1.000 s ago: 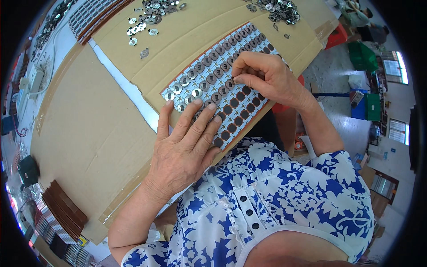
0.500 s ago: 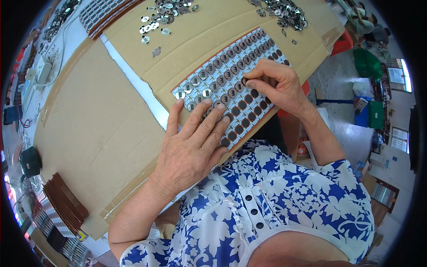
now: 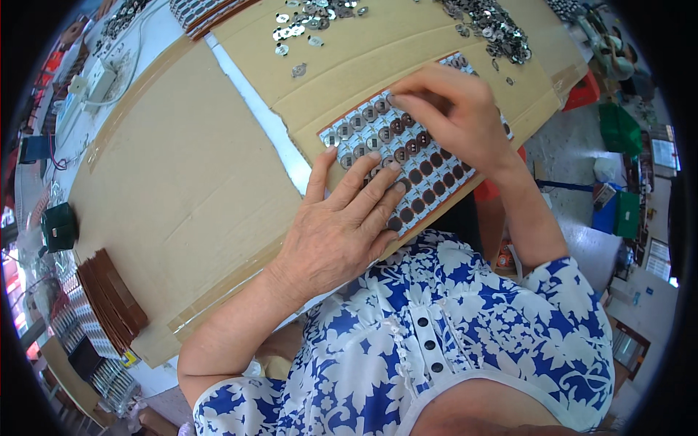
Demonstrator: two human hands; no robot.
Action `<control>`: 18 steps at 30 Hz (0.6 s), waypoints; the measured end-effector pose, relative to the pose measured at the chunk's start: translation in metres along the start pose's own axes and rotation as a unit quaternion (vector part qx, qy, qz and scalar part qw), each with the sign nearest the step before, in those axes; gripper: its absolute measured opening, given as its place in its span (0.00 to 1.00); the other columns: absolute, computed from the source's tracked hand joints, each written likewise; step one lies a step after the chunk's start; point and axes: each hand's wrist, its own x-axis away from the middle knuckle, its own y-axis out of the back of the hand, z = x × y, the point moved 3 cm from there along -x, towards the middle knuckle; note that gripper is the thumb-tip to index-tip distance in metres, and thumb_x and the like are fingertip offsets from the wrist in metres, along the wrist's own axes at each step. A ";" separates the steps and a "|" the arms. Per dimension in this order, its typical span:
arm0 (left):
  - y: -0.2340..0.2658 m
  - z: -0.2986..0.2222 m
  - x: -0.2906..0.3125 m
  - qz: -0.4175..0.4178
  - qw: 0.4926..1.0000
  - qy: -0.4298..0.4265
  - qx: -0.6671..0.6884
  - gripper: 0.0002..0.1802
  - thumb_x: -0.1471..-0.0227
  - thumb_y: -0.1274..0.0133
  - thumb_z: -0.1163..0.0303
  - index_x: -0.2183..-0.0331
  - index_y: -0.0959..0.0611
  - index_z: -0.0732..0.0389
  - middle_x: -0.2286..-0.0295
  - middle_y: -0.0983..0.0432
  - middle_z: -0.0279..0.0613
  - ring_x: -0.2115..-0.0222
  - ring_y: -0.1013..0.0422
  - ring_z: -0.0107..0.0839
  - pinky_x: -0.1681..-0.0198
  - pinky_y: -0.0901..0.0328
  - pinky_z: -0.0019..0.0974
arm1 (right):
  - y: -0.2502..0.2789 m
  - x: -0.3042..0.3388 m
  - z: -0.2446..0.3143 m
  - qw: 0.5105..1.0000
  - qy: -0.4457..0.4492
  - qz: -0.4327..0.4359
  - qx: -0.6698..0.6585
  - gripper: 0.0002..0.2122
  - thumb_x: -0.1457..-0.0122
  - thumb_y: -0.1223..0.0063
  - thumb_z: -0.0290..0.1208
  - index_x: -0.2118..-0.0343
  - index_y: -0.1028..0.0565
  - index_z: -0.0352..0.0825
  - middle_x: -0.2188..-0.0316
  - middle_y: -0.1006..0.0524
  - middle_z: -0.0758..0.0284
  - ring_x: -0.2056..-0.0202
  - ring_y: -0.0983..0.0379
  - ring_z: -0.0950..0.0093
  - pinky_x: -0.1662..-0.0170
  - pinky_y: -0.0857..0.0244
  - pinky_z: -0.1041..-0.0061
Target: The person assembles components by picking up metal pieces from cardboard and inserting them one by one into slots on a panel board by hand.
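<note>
A flat blue-and-white panel [image 3: 434, 174] with a reddish-brown rim lies at a slant on the cardboard. Small round metal pieces with dark square middles fill its upper-left rows; plain dark discs show in the rows nearest me. My left hand [image 3: 327, 225] rests on the panel's left part, fingers spread, covering some pieces. Above the far row is my right hand [image 3: 462, 116], thumb and forefinger pinched close to a round piece. Whatever is between those fingertips is too small and hidden to make out.
Two heaps of loose metal pieces, one [image 3: 502, 33] at far right and one [image 3: 320, 13] farther left, lie beyond the panel on the cardboard [image 3: 182, 167]. Stacked brown-edged panels [image 3: 109, 301] stand at left. A white power strip [image 3: 98, 80] lies at the far left.
The whole view has shifted, so the table appears farther right. My right hand has moved from the panel's middle rows to its far row. My left hand stays spread on the panel.
</note>
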 end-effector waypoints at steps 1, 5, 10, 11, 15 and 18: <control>-0.002 0.000 0.001 0.002 1.000 0.001 -0.001 0.38 0.45 0.30 0.59 0.36 0.19 0.58 0.33 0.27 0.42 0.30 0.34 0.47 0.25 0.49 0.71 | -0.012 -0.017 0.004 0.999 0.023 0.016 -0.022 0.05 0.36 0.34 0.25 0.59 0.14 0.33 0.66 0.17 0.62 0.66 0.18 0.68 0.62 0.26 0.69; -0.004 0.001 -0.001 -0.007 1.000 0.001 -0.001 0.37 0.44 0.30 0.59 0.35 0.19 0.59 0.33 0.28 0.42 0.30 0.35 0.47 0.25 0.49 0.71 | -0.077 -0.076 -0.003 0.988 0.143 -0.013 0.051 0.07 0.35 0.35 0.31 0.59 0.14 0.35 0.62 0.16 0.61 0.60 0.16 0.58 0.55 0.23 0.59; -0.005 -0.002 -0.006 -0.010 1.000 -0.011 0.000 0.37 0.43 0.31 0.59 0.35 0.19 0.59 0.32 0.28 0.42 0.30 0.35 0.47 0.25 0.49 0.71 | -0.080 -0.099 -0.017 0.970 0.193 -0.018 0.147 0.09 0.36 0.35 0.29 0.54 0.16 0.34 0.63 0.19 0.60 0.61 0.19 0.54 0.55 0.24 0.57; -0.004 -0.003 -0.006 -0.007 1.000 -0.010 0.002 0.36 0.43 0.31 0.59 0.35 0.19 0.59 0.32 0.28 0.42 0.30 0.35 0.47 0.25 0.50 0.71 | -0.073 -0.097 -0.017 0.964 0.220 -0.037 0.146 0.09 0.35 0.35 0.30 0.54 0.16 0.34 0.64 0.18 0.62 0.62 0.16 0.59 0.57 0.22 0.59; -0.002 -0.001 -0.005 0.001 1.000 -0.003 0.002 0.35 0.43 0.31 0.58 0.36 0.19 0.59 0.32 0.28 0.41 0.30 0.35 0.46 0.25 0.50 0.70 | -0.017 -0.058 -0.010 0.985 -0.047 0.050 -0.158 0.08 0.31 0.37 0.28 0.53 0.15 0.32 0.72 0.18 0.70 0.69 0.17 0.78 0.68 0.23 0.73; 0.001 -0.002 -0.006 0.005 1.000 -0.001 -0.004 0.35 0.42 0.32 0.57 0.36 0.19 0.58 0.33 0.27 0.42 0.30 0.34 0.46 0.24 0.52 0.71 | 0.017 -0.009 -0.031 0.972 -0.155 0.030 -0.175 0.07 0.30 0.37 0.26 0.54 0.15 0.30 0.74 0.19 0.74 0.71 0.23 0.87 0.72 0.30 0.82</control>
